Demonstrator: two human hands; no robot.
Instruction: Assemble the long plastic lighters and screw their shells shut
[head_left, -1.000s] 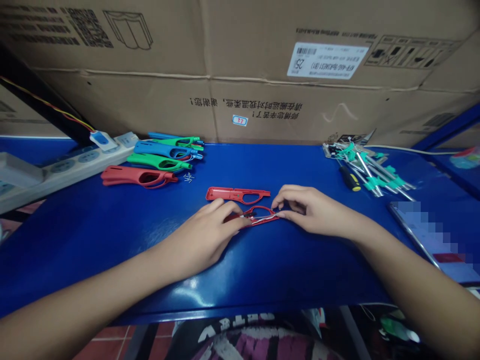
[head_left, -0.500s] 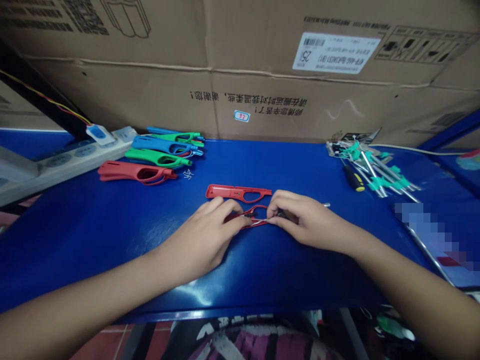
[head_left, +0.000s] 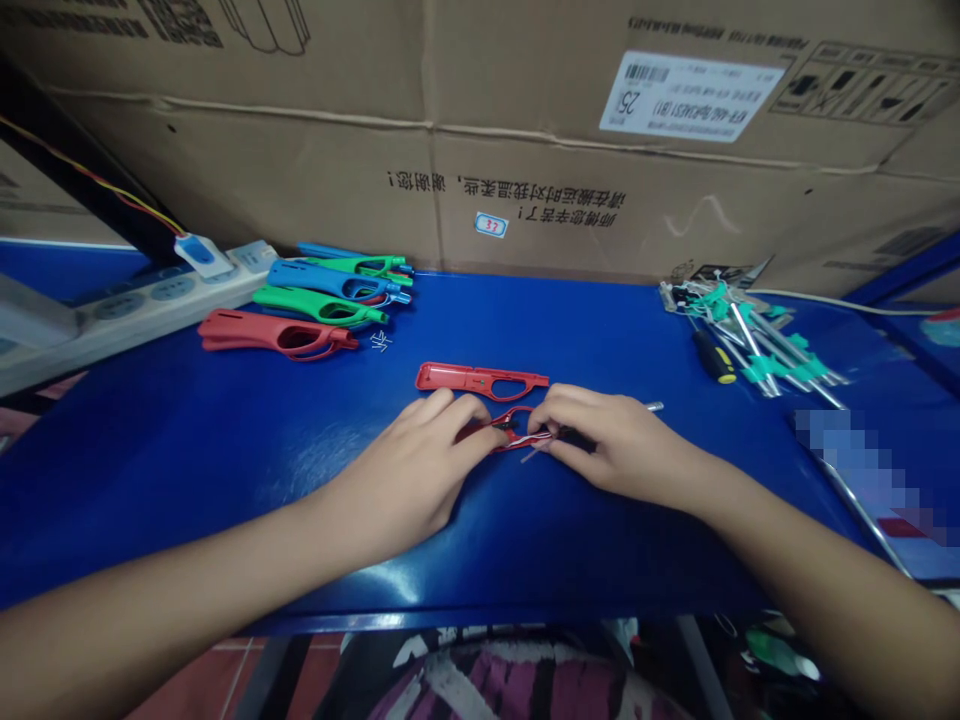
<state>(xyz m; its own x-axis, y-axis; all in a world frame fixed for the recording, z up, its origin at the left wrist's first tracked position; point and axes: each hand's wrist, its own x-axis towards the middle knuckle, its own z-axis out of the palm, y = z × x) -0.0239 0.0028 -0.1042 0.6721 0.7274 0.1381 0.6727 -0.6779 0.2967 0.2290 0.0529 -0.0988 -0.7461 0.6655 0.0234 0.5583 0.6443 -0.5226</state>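
1. Brown cardboard box (head_left: 315, 190) fills the back, like a wall behind my glossy blue table (head_left: 600, 560); red floor tiles (head_left: 195, 680) show below its near edge.
2. A white power strip (head_left: 169, 293) slants across the far left, with coloured lighter casings (head_left: 277, 335) lying beside it.
3. Far right, metal rods with green fittings (head_left: 757, 345) lie heaped, a black-and-yellow screwdriver (head_left: 712, 357) next to them.
4. My left hand (head_left: 427, 455) is curled, thumb and fingers closed on the red casing half (head_left: 516, 442) at the table's middle, covering its left part.
5. My right hand (head_left: 607, 435) is half curled, fingertips nearly meeting thumb by the wires; I cannot tell what they grip.
6. Just beyond lies another red half (head_left: 450, 378), apart from my fingers.
7. My casing's long axis runs left to right, narrow end pointing right; a metal tip (head_left: 655, 407) shows past my knuckles.
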